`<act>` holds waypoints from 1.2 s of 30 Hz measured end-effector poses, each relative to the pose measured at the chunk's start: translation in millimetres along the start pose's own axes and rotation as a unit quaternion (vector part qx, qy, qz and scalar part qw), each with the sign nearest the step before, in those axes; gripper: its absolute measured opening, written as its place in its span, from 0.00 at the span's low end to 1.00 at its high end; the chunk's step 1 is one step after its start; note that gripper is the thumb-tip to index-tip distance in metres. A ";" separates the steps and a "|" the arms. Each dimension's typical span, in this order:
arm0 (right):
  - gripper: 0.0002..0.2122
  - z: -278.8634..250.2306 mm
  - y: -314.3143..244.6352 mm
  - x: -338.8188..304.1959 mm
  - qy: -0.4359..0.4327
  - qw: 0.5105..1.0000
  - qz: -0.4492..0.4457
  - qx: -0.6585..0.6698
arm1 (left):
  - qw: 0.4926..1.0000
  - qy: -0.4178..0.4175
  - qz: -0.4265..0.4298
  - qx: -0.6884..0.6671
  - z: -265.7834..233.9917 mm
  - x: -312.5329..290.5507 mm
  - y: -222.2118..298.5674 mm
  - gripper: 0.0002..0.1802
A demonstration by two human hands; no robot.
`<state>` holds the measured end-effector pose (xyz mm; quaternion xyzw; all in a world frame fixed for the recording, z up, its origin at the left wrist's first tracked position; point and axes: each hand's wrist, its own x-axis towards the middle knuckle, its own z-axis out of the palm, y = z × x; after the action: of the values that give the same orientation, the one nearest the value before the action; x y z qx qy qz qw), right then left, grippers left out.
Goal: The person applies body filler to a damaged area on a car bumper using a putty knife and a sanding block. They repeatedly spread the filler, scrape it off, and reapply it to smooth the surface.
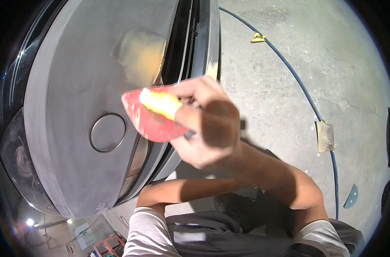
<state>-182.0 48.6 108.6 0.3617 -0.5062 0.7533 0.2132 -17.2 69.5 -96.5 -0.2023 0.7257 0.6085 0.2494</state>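
Observation:
My right hand (212, 118) is closed on a red half-round sheet (151, 126) that looks like a folded sanding disc. Its thumb lies across the sheet and is wrapped in something yellow (160, 104), with a bright white tip. Sheet and hand are in front of a grey, matt car bumper (71, 94), slightly blurred; whether the sheet touches it I cannot tell. Just beyond the sheet, the bumper carries a smoothed patch of yellowish filler (145, 60). My left forearm (190, 190) passes behind the right one, which hides the left hand.
A round outline (108, 132) marks the bumper, beside a dark grille opening (184, 47). A headlamp (21, 160) is at the far left. Across the concrete floor curves a blue hose (295, 75). A worn sheet (325, 137) lies over it, near a blue-green half-disc (351, 196).

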 end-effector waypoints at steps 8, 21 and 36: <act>0.15 -87.4 15.3 14.9 -0.119 0.988 0.083 -0.051 | 0.992 0.088 -0.007 -0.086 0.6 7.4 34.2 0.16; 0.18 -201.2 -32.7 59.8 -0.124 0.984 0.098 -0.084 | 0.861 0.056 0.350 -0.365 -53.0 -24.3 249.7 0.20; 0.10 -196.5 -40.9 16.4 -0.120 0.968 0.206 -0.077 | 0.821 0.231 0.423 -0.304 -67.3 -15.8 251.5 0.12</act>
<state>-229.1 244.3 101.6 0.3199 -0.6482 0.6907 0.0189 -162.6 47.8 119.0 -0.0758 0.5541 0.7796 -0.2819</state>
